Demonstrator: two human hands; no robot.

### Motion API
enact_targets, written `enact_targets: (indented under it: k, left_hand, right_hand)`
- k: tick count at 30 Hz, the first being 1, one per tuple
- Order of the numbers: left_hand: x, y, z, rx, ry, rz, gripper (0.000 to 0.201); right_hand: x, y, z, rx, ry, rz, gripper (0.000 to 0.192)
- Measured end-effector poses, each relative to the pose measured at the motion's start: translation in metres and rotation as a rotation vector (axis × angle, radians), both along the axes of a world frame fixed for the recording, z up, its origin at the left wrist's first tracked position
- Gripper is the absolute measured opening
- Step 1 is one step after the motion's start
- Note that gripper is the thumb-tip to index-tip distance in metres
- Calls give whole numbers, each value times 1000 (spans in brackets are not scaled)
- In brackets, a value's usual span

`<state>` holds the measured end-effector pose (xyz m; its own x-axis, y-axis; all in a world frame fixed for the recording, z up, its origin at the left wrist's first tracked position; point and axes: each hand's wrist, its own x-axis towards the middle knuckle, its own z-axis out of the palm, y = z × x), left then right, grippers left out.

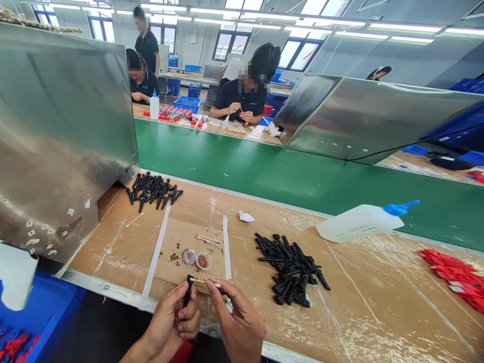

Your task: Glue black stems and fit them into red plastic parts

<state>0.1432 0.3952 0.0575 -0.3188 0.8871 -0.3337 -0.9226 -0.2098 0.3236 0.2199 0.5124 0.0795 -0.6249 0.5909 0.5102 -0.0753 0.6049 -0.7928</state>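
1. Head view showed my left hand (pixel 172 322) closed around a small black plastic part (pixel 187 291), fingers curled tight, its top poking up above my thumb.
2. My right hand (pixel 238 322) pinched a thin wooden cotton swab (pixel 204 282) between thumb and forefinger; its tip touched the part's upper end.
3. The part stood roughly upright, narrow and matte, at the near edge of the brown cardboard-covered bench (pixel 359 312), just in front of two small clear round cups (pixel 196 259).
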Motion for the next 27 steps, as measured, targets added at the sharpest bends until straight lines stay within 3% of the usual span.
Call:
enact_targets:
  k: [14, 27]
  left_hand:
    - [1, 2, 2, -31, -8, 5, 35]
    - [1, 1, -2, -26, -1, 4, 32]
  right_hand:
    - [3, -2, 9, 266, 11, -4, 15]
    - [2, -3, 12, 280, 17, -3, 16]
